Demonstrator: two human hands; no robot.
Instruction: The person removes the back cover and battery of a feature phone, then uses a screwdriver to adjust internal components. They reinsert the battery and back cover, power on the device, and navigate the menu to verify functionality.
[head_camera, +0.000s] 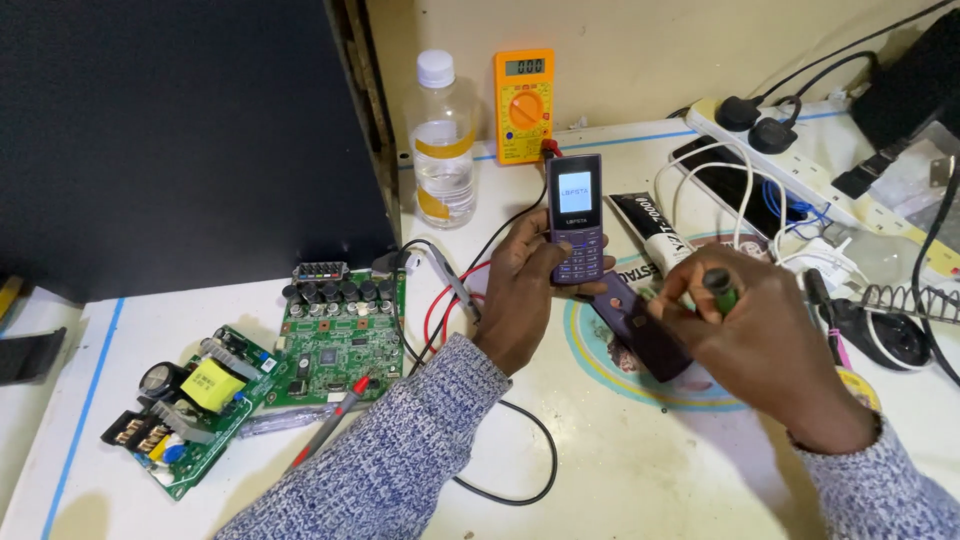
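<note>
Nearest the camera, two grey knitted sleeves reach over a white surface (640, 470). The right hand (765, 345) is closed around a screwdriver with a green handle (722, 290), pinched between thumb and fingers with its dark cap uppermost; the tip is hidden behind the hand. Just under that hand lies a dark purple back cover (640, 330), flat on a round printed mat (600, 365).

The left hand (525, 290) grips a small purple keypad phone (577, 220) by its lower half, thumb over the keys, holding it upright with the screen lit. The phone looks light and rigid, with smooth plastic sides that could slip; the screen is the fragile part, so the edges beside the keypad seem the safest place to hold it.

To the left, apart from the hands, lie a green circuit board (340, 335) and a smaller power supply board (190, 405), with a red test probe (335, 420) across the near edge. Red and black leads run back to an orange multimeter (523, 105) against the wall, beside a clear plastic bottle (442, 140). Far right are a white power strip (790, 160) and a coiled soldering iron stand (905, 300).
</note>
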